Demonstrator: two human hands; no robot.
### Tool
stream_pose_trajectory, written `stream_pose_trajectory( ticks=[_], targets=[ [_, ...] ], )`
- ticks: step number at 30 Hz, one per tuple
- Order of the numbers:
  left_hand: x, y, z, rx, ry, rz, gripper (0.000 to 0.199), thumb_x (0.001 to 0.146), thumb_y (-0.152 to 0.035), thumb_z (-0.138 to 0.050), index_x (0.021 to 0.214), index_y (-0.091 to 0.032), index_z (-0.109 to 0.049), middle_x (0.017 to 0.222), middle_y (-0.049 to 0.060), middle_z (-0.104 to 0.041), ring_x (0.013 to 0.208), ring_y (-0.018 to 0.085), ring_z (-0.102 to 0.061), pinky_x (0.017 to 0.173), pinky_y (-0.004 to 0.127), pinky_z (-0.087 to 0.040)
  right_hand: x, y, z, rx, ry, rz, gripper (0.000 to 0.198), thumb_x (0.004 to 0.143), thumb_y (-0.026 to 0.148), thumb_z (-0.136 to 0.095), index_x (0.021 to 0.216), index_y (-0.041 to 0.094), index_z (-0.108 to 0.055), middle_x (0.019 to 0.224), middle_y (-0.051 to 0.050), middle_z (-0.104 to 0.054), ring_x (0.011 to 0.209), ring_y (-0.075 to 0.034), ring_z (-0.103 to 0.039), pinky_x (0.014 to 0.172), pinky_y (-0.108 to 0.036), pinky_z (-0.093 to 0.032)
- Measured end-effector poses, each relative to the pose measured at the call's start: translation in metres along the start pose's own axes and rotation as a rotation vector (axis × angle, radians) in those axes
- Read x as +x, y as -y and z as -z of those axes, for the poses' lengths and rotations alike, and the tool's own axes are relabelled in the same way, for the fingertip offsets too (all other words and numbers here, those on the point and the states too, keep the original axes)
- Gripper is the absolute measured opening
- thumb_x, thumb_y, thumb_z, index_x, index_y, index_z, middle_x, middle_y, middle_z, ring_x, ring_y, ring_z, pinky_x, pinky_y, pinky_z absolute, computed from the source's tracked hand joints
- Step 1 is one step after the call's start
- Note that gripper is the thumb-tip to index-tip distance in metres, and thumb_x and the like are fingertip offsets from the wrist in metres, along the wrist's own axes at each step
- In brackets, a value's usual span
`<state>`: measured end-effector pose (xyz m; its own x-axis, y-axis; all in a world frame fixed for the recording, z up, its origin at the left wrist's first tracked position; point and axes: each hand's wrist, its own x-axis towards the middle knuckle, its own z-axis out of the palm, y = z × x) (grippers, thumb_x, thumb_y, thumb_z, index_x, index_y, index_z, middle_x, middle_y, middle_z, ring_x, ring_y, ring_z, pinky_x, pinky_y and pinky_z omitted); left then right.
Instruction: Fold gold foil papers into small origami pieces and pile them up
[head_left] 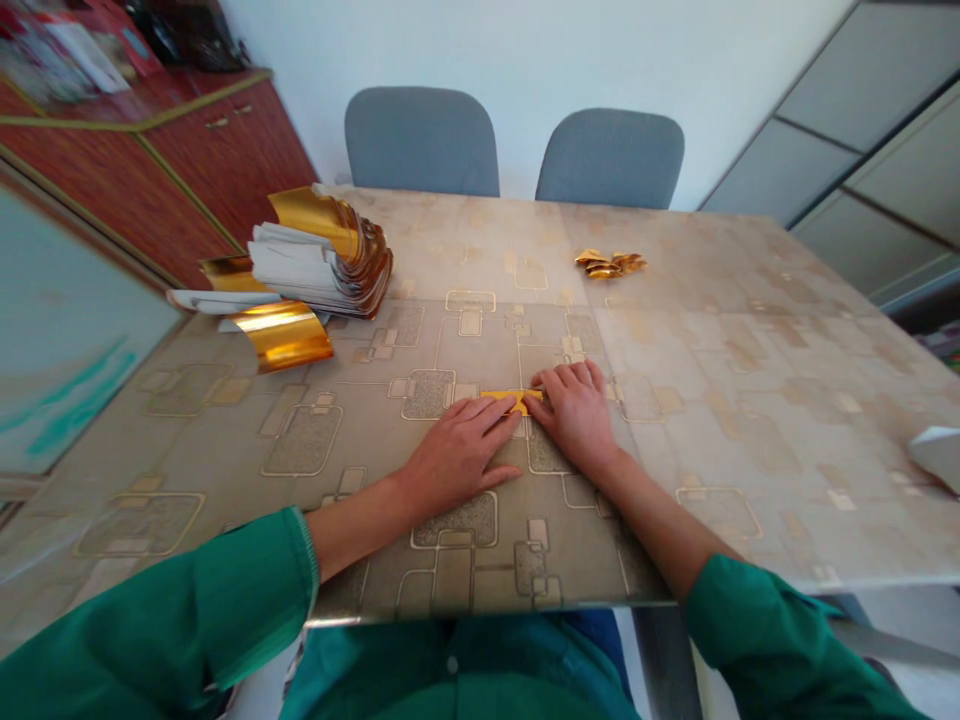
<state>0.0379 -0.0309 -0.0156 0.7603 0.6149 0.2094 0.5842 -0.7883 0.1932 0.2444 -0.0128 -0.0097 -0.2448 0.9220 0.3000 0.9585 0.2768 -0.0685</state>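
Observation:
A small folded strip of gold foil paper (pixel 519 402) lies flat near the middle of the patterned tabletop. My left hand (pixel 469 440) presses its fingertips on the strip's left part, thumb resting apart on the table. At the right end, my right hand (pixel 577 410) has its thumb and curled fingers on the paper, covering that end. Both hands touch the strip together. Beyond them sits a little group of folded gold paper pieces (pixel 609 264).
A thick stack of gold and white paper sheets (pixel 315 265) stands at the back left, with a loose curved gold sheet (pixel 286 336) before it. Two grey chairs (pixel 421 140) stand behind the table (pixel 705 400). A white object (pixel 936 455) lies at the right edge.

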Motion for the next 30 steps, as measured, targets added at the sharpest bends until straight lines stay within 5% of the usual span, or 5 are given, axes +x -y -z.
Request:
stream_pose_trajectory(
  ticks=[5,10,20,30],
  targets=[
    [0.002,0.001,0.0,-0.013,-0.001,0.017,0.065,0.086,-0.051,-0.066,0.138,-0.014,-0.051,0.147,0.017,-0.046,0.132,0.032,-0.046,0.109,0.047,-0.038,-0.014,0.005,0.004,0.058,-0.026,0.157,0.031,0.1,0.027,-0.044,0.122,0.017,-0.063,0.126,-0.008,-0.066,0.119,-0.024,-0.053,0.117,-0.046,-0.02],
    [0.002,0.001,0.002,0.013,0.016,0.013,0.066,0.09,-0.059,-0.056,0.138,-0.014,-0.051,0.147,0.015,-0.047,0.131,0.031,-0.046,0.108,0.045,-0.037,-0.046,0.013,-0.002,0.051,0.15,0.271,0.059,0.102,0.041,-0.035,0.149,0.005,-0.036,0.157,-0.013,-0.035,0.146,-0.025,-0.028,0.119,-0.046,-0.02],
    [-0.016,0.009,0.008,0.093,0.046,0.018,0.068,0.094,-0.06,-0.048,0.146,-0.016,-0.041,0.151,0.011,-0.045,0.138,0.027,-0.042,0.114,0.046,-0.024,-0.051,0.007,-0.002,0.038,0.262,0.242,0.064,0.101,0.046,-0.033,0.154,0.011,-0.027,0.161,-0.01,-0.022,0.15,-0.023,-0.02,0.122,-0.048,-0.014],
    [-0.022,0.018,0.018,0.147,0.011,0.024,0.047,0.096,-0.048,-0.053,0.134,-0.019,-0.056,0.14,0.008,-0.058,0.134,0.031,-0.047,0.117,0.057,-0.018,-0.052,0.001,-0.002,0.061,0.261,0.269,0.062,0.102,0.047,-0.029,0.155,0.015,-0.025,0.161,-0.008,-0.022,0.149,-0.022,-0.02,0.122,-0.048,-0.014]
  ],
)
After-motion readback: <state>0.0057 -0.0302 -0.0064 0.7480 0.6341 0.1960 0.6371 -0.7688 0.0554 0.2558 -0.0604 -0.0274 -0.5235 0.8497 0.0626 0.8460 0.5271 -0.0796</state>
